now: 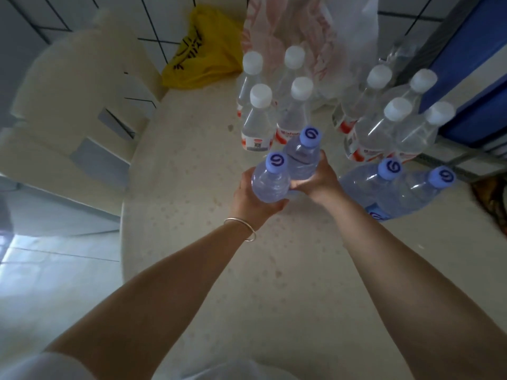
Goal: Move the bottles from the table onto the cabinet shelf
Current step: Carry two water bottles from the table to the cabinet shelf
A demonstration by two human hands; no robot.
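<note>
The left hand held a blue-capped bottle from below and behind, its grip curled round the lower body with the thumb side against the bottle's left flank. A thin silver bangle sat on that wrist. The right hand gripped a second blue-capped bottle, fingers wrapped round its right side and the palm under its base. The two held bottles touched each other, both upright with caps toward the camera, just above the pale speckled tabletop; whether their bases still rested on it could not be told.

Counted by cap, there were four blue-capped bottles: the two in the hands and two more standing side by side to the right, touching each other, near the tabletop's right edge. There were eight white-capped bottles with red-and-white labels: a cluster of four just beyond the held pair, and another cluster of four further right, beside a blue box or panel.

At the far end of the tabletop lay one yellow plastic bag with dark lettering, and next to it a bunched heap of thin pink-and-white plastic bags behind the bottles. A cream-coloured chair stood to the left of the tabletop on a tiled floor.
</note>
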